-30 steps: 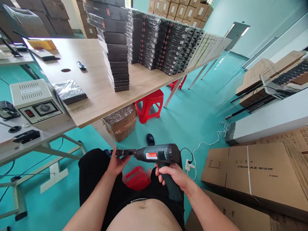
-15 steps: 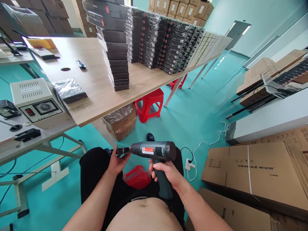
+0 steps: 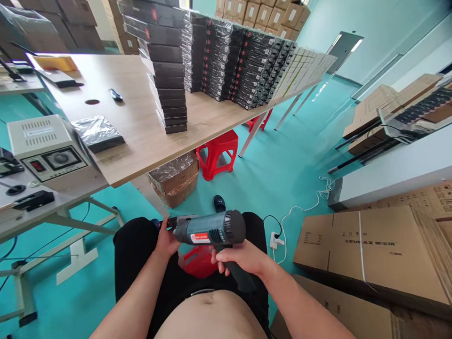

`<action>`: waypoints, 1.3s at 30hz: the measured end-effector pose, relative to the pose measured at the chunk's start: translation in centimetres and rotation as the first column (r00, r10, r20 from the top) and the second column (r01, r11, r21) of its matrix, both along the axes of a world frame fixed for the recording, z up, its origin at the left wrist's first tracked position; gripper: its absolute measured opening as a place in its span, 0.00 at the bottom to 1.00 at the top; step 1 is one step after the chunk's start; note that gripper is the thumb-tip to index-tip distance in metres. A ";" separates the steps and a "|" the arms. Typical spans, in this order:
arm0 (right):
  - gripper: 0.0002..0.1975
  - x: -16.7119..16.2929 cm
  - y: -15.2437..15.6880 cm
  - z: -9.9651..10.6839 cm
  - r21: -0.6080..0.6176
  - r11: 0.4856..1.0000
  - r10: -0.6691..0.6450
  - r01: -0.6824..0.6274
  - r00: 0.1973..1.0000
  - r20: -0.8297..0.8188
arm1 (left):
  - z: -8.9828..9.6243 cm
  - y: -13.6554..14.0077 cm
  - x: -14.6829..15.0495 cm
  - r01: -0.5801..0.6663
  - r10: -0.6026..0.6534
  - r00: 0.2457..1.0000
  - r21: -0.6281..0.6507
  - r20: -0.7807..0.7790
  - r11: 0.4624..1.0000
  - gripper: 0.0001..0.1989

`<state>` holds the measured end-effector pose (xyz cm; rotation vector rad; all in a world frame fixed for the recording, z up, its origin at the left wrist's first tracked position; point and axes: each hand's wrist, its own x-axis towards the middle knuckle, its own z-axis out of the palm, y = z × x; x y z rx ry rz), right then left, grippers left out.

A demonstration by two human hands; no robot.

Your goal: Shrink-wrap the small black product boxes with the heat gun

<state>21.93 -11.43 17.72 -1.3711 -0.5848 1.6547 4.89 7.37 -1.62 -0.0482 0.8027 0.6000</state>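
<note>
My right hand [image 3: 242, 256] is wrapped round the handle of a dark heat gun [image 3: 215, 229] with a red and white label. Its nozzle points left, close beside my left hand [image 3: 167, 239]. Between the fingers and thumb of that hand is a flat black box [image 3: 173, 222], held above my lap. The heat gun's front end hides part of the box and some of my left fingertips.
A tall stack of black boxes [image 3: 168, 89] stands on the wooden table [image 3: 137, 141], with film-wrapped stacks [image 3: 222, 61] behind. One wrapped box [image 3: 98, 133] lies near a beige control unit [image 3: 49, 150]. A red stool [image 3: 221, 150] and cartons [image 3: 349, 249] surround me.
The heat gun has shifted left and slightly down in my right hand, its nozzle now overlapping the left hand. The left hand still holds the black box.
</note>
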 end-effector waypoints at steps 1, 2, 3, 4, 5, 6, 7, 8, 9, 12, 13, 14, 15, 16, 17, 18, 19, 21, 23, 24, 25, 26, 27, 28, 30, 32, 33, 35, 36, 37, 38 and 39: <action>0.13 0.0 -0.1 0.0 -0.002 1.000 0.005 -0.005 1.000 -0.007 | 0.0 0.0 0.0 -0.007 0.007 1.000 0.003 0.000 1.000 0.18; 0.13 0.2 -0.1 -0.2 -0.011 1.000 -0.029 0.029 1.000 0.001 | -0.1 0.1 -0.1 -0.028 0.028 1.000 0.003 -0.005 1.000 0.17; 0.14 0.5 -0.2 -0.4 -0.027 0.995 -0.096 0.096 0.995 0.023 | -0.1 0.1 -0.1 -0.058 0.058 0.998 -0.003 -0.015 0.998 0.17; 0.14 0.9 -0.3 -0.7 -0.045 0.983 -0.175 0.177 0.983 0.053 | -0.1 0.0 -0.2 -0.087 0.087 0.996 -0.013 -0.022 0.996 0.16; 0.15 1.3 -0.4 -1.0 -0.063 0.967 -0.242 0.248 0.967 0.083 | -0.1 0.0 -0.2 -0.105 0.104 0.994 -0.026 -0.019 0.994 0.16; 0.16 1.7 -0.5 -1.3 -0.075 0.953 -0.285 0.293 0.953 0.105 | -0.1 0.0 -0.3 -0.106 0.106 0.994 -0.038 -0.008 0.994 0.16; 0.16 2.1 -0.6 -1.5 -0.082 0.949 -0.296 0.305 0.949 0.112 | -0.2 0.0 -0.3 -0.100 0.100 0.995 -0.046 0.006 0.994 0.17; 0.16 2.3 -0.7 -1.7 -0.085 0.954 -0.277 0.286 0.955 0.104 | -0.2 0.0 -0.3 -0.097 0.098 0.995 -0.047 0.012 0.994 0.17; 0.16 2.3 -0.8 -1.8 -0.082 0.965 -0.242 0.249 0.967 0.084 | -0.3 -0.1 -0.3 -0.098 0.098 0.995 -0.040 0.008 0.994 0.17; 0.17 1.6 -0.8 -1.7 -0.041 0.978 -0.203 0.203 0.979 -0.001 | -0.3 0.0 -0.1 -0.101 0.100 0.995 -0.009 -0.018 0.995 0.16; 0.17 1.2 -0.6 -1.6 -0.024 0.974 -0.228 0.227 0.974 -0.018 | -0.2 -0.1 0.0 -0.098 0.098 0.995 -0.005 -0.021 0.995 0.16; 0.17 0.8 -0.4 -1.5 -0.011 0.966 -0.257 0.257 0.966 -0.028 | -0.1 -0.1 0.0 -0.095 0.094 0.995 -0.003 -0.023 0.996 0.16; 0.16 0.4 -0.1 -1.4 -0.005 0.962 -0.274 0.274 0.961 -0.032 | 0.0 -0.1 0.0 -0.092 0.091 0.996 -0.003 -0.024 0.996 0.16; 0.16 0.1 0.2 -1.3 -0.004 0.962 -0.271 0.271 0.962 -0.035 | 0.1 -0.1 0.0 -0.091 0.091 0.995 -0.002 -0.028 0.996 0.16; 0.16 -0.3 0.5 -1.2 -0.008 0.970 -0.245 0.244 0.969 -0.039 | 0.2 -0.1 0.0 -0.094 0.094 0.995 0.000 -0.035 0.996 0.14; 0.16 -0.5 0.8 -1.1 -0.011 0.979 -0.203 0.202 0.978 -0.045 | 0.3 -0.1 0.0 -0.101 0.101 0.994 0.004 -0.042 0.995 0.13; 0.16 -0.8 1.0 -1.0 -0.007 0.987 -0.162 0.162 0.986 -0.049 | 0.3 -0.1 -0.1 -0.112 0.113 0.992 0.010 -0.050 0.994 0.12; 0.16 -1.2 1.2 -0.9 0.020 0.993 -0.114 0.115 0.993 -0.039 | 0.4 0.0 -0.1 -0.136 0.137 0.989 0.018 -0.059 0.991 0.11; 0.14 -1.1 0.9 -0.8 0.043 0.996 -0.081 0.081 0.997 -0.013 | 0.4 0.0 -0.2 -0.116 0.116 0.993 0.012 -0.031 0.993 0.12; 0.13 -0.9 0.6 -0.9 0.044 0.997 -0.062 0.062 0.998 -0.002 | 0.4 0.0 -0.3 -0.096 0.096 0.995 0.004 -0.012 0.995 0.12; 0.12 -0.6 0.2 -1.0 0.036 0.998 -0.042 0.041 0.999 0.006 | 0.3 0.0 -0.3 -0.078 0.078 0.997 -0.004 0.004 0.997 0.13; 0.12 -0.2 -0.3 -1.1 0.020 0.999 -0.035 0.034 0.999 0.013 | 0.3 0.0 -0.3 -0.071 0.071 0.997 -0.013 0.013 0.997 0.14; 0.12 0.2 -0.8 -1.4 0.000 0.998 -0.055 0.055 0.998 0.023 | 0.2 0.0 -0.4 -0.077 0.077 0.997 -0.021 0.014 0.997 0.15; 0.12 0.7 -1.3 -1.7 -0.017 0.994 -0.103 0.104 0.994 0.034 | 0.1 0.0 -0.4 -0.094 0.094 0.996 -0.030 0.011 0.995 0.15; 0.14 1.5 -2.1 -2.4 -0.045 0.971 -0.235 0.236 0.971 0.032 | 0.0 0.0 -0.3 -0.118 0.119 0.993 -0.052 0.017 0.992 0.17; 0.15 2.2 -2.8 -3.0 -0.060 0.935 -0.350 0.349 0.936 -0.024 | -0.1 0.0 -0.2 -0.111 0.114 0.993 -0.070 0.042 0.991 0.18; 0.15 2.3 -3.0 -3.3 -0.064 0.923 -0.384 0.380 0.921 -0.062 | -0.1 0.0 -0.1 -0.105 0.109 0.993 -0.072 0.047 0.992 0.18; 0.14 2.5 -3.3 -3.7 -0.069 0.910 -0.414 0.408 0.902 -0.122 | -0.1 0.0 -0.1 -0.096 0.099 0.994 -0.071 0.044 0.993 0.18; 0.14 2.5 -3.4 -3.9 -0.066 0.908 -0.419 0.414 0.897 -0.138 | -0.1 0.0 0.0 -0.092 0.095 0.995 -0.069 0.042 0.993 0.18; 0.14 2.4 -3.4 -4.0 -0.062 0.907 -0.420 0.416 0.895 -0.148 | -0.1 0.0 -0.1 -0.090 0.093 0.995 -0.067 0.041 0.994 0.19; 0.14 2.4 -3.4 -4.1 -0.056 0.908 -0.419 0.416 0.894 -0.155 | -0.1 0.0 -0.1 -0.092 0.095 0.995 -0.065 0.040 0.994 0.19; 0.14 2.3 -3.4 -4.2 -0.051 0.908 -0.419 0.416 0.894 -0.160 | -0.1 0.0 -0.1 -0.097 0.099 0.994 -0.061 0.039 0.993 0.19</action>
